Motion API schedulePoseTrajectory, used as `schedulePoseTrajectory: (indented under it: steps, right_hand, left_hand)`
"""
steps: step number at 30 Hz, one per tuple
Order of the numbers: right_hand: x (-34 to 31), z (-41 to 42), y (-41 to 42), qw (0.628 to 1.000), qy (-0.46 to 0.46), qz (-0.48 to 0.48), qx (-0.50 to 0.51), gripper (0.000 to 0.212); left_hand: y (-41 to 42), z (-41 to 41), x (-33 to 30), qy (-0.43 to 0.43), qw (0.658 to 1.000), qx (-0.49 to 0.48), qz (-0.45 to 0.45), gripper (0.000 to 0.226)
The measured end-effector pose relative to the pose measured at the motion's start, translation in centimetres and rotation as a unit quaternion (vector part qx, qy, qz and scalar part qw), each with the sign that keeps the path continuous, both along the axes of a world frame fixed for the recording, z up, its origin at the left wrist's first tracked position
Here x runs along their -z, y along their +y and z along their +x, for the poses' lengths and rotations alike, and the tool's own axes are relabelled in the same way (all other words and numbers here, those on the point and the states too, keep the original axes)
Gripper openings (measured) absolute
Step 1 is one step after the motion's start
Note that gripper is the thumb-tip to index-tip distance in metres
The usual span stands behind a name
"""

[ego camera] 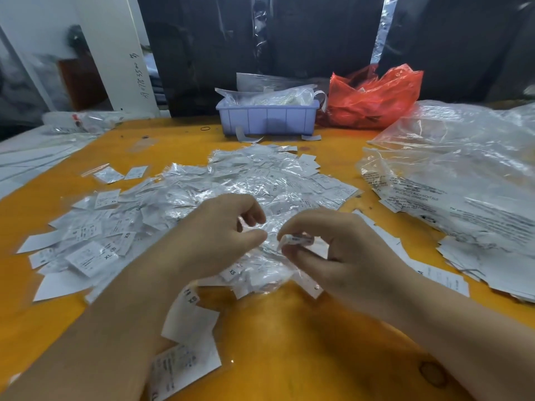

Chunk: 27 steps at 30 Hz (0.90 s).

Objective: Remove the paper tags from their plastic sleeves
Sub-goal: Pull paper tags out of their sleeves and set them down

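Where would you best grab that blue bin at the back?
Probably by the short end walls of the blue bin, one hand from each side. Its long front faces the person, clear bags spill over the top, and the red bag crowds its right end.

Single head view: looks forward and down, close over orange table point(289, 342), wide-angle, dark backdrop beyond.

A pale blue bin point(267, 120) stuffed with clear bags stands at the far edge of the orange table point(289, 337), a red plastic bag point(373, 96) just right of it, a rubber band point(205, 128) near its left.
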State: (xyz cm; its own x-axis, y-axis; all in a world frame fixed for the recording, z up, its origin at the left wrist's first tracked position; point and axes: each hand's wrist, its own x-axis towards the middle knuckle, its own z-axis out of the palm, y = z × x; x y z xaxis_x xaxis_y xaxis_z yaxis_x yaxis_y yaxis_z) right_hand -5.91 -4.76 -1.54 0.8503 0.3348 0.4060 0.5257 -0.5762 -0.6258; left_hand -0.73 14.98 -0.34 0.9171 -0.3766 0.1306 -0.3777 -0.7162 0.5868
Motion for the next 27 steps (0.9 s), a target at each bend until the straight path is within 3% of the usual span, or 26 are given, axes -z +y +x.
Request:
schedulePoseTrajectory:
  steps: [2,5,9,13,17,21,27]
  right_hand:
    - [0.0,0.3,-0.3,0.999,-0.019,-0.023,0.038,0.009]
    - [-0.1,0.3,-0.7,0.996,0.069,-0.056,0.031,0.016]
    - [-1.1,0.0,-1.0,0.996,0.08,-0.046,0.007,0.015]
    - [-2.4,0.7,-3.0,0.981,-0.006,-0.134,0.141,0.021]
    - [-3.0,1.3,-5.7,0.922,0.122,-0.24,0.278,0.026]
    - [-2.6,1.2,-5.4,0.91,0.225,-0.25,0.241,0.027]
    - [-3.3,0.6,-4.4,0.936,0.175,-0.207,0.222,0.028]
  left_hand:
    - [-1.3,-0.4,0.7,-0.034,0.999,0.02,0.006,0.014]
    - [-2.4,-0.3,1.5,-0.054,0.993,0.065,0.079,0.025]
    - [-2.0,0.1,1.5,-0.064,0.991,0.047,0.11,0.02]
    - [-2.4,-0.1,1.6,-0.08,0.991,0.063,0.087,0.026]
    - [-4.2,-0.9,2.4,-0.075,0.971,0.157,0.166,0.042]
    - [-4.7,-0.8,2.5,-0.089,0.971,0.146,0.17,0.042]
    - [-5.3,-1.2,2.9,-0.068,0.971,0.157,0.168,0.053]
